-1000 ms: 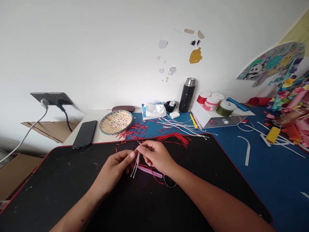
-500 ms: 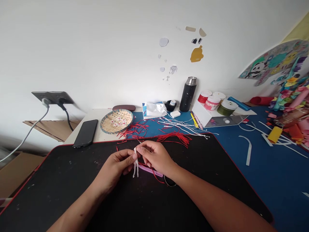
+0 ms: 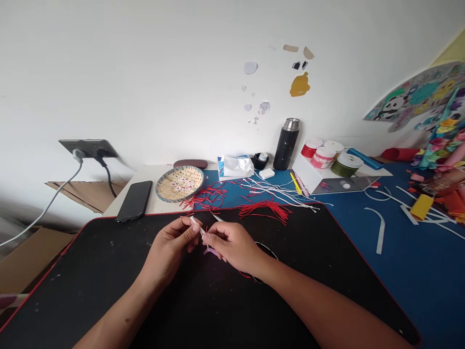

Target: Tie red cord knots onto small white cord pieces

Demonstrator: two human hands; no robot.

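My left hand [image 3: 173, 247] pinches a short white cord [image 3: 194, 222] near its upper end, between thumb and fingers. Close against it, my right hand [image 3: 227, 244] is closed on the cord's lower part. Under the right hand lies a pink tool [image 3: 211, 250], mostly covered, with a red cord beside it. A pointed metal tip [image 3: 217, 217] shows just behind the fingers. Both hands are over the black mat [image 3: 203, 310].
Behind the hands are a red cord bundle [image 3: 267, 210], white cords [image 3: 279, 193], a woven basket [image 3: 179, 183], a phone [image 3: 134, 201], a tissue box [image 3: 236, 167] and a black bottle [image 3: 286, 145]. Lidded jars [image 3: 323, 158] stand at the right.
The white cord has tipped from hanging upright to slanting up toward the left. My right hand has lowered its pinch onto the cord's lower part. The whole view has shifted slightly.
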